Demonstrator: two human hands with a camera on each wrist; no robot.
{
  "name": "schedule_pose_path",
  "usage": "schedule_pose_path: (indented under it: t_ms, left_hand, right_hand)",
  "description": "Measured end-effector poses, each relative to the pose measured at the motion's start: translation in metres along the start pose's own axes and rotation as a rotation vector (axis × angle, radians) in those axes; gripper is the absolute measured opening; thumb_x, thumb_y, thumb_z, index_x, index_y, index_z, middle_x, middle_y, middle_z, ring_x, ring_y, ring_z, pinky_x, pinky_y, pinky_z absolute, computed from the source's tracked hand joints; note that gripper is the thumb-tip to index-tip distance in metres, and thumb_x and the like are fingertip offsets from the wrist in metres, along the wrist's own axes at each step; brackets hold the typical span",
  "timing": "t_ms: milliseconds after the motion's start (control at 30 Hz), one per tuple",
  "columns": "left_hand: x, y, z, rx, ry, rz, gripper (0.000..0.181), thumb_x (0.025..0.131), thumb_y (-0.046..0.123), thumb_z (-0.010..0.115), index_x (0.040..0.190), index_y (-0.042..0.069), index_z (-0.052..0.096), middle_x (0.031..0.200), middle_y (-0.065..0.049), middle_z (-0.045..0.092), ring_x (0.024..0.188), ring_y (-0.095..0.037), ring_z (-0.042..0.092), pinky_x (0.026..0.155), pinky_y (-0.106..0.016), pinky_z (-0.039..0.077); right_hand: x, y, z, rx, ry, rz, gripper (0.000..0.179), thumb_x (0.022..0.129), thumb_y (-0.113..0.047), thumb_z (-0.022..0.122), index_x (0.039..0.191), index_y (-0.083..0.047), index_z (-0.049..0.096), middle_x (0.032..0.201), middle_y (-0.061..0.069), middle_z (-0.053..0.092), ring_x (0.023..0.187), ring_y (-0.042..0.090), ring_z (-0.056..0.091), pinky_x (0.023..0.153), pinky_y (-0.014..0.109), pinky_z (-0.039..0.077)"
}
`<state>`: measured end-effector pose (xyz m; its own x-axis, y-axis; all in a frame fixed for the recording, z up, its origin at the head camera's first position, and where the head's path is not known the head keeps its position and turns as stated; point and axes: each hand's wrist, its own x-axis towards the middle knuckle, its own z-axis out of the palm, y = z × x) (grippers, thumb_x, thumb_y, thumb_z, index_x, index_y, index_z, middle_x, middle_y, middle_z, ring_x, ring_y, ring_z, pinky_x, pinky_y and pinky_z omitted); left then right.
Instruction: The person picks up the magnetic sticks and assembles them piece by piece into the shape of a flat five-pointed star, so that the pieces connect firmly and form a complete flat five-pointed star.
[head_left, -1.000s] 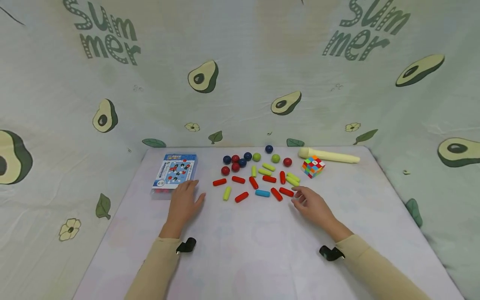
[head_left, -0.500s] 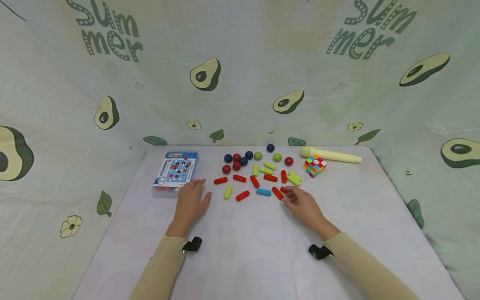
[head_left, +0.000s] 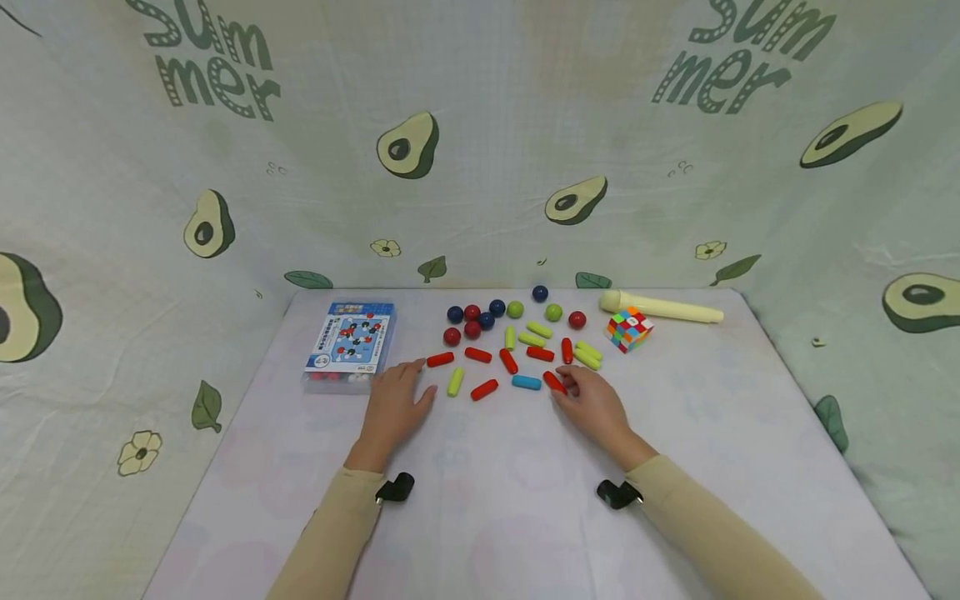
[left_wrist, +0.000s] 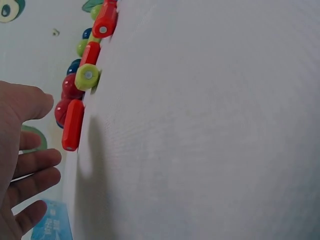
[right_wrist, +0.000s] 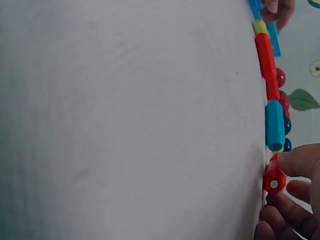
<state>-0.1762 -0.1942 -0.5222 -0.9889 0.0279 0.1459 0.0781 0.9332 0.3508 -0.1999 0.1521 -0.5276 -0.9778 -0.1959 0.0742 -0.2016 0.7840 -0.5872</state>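
Note:
My left hand [head_left: 393, 410] is over the table beside the clear box [head_left: 349, 346], fingers loosely extended and holding nothing. Its fingertips reach the near end of a red magnetic rod [head_left: 440, 359]; in the left wrist view this red rod [left_wrist: 73, 125] stands a little apart from the thumb. My right hand [head_left: 597, 408] has thumb and fingers curled around a red magnetic rod [head_left: 553, 382], whose round pale end shows in the right wrist view. A second red rod, seen here earlier, is hidden by this hand. A blue rod [head_left: 527, 382] lies just left of it.
More red rods [head_left: 484, 389] and yellow-green rods [head_left: 455, 382] are scattered mid-table. Behind them lie red, dark blue and green balls [head_left: 515, 309]. A puzzle cube [head_left: 628, 329] and a cream-coloured stick [head_left: 667, 308] are at back right, before a patterned cloth backdrop [head_left: 480, 150].
My right hand has moved left over two red rods, and one of them is now hidden. My left hand has shifted right, away from the box towards the leftmost red rod.

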Motion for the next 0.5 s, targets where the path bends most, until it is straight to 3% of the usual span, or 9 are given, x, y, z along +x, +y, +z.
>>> schedule_pose_path:
  t_ms: [300,500]
  left_hand:
    - [0.005,0.007,0.003,-0.001,-0.008,0.025,0.059,0.095,0.038,0.071,0.144,0.009,0.055,0.132,-0.009,0.064,0.128,-0.030,0.054,0.113,-0.053,0.035]
    - [0.012,0.012,0.006,-0.031,0.000,0.026,0.058,0.096,0.037,0.071,0.144,0.009,0.055,0.130,-0.008,0.065,0.126,-0.029,0.056,0.112,-0.051,0.037]
  right_hand:
    - [0.002,-0.004,0.001,-0.057,-0.010,-0.028,0.039,0.091,-0.019,0.077,0.129,-0.014,0.068,0.085,0.003,0.054,0.075,0.018,0.050,0.063,0.031,0.043]
    - [0.000,-0.007,-0.001,-0.043,-0.046,-0.010,0.041,0.091,-0.018,0.076,0.132,-0.015,0.068,0.083,0.004,0.051,0.073,0.018,0.048,0.060,0.030,0.040]
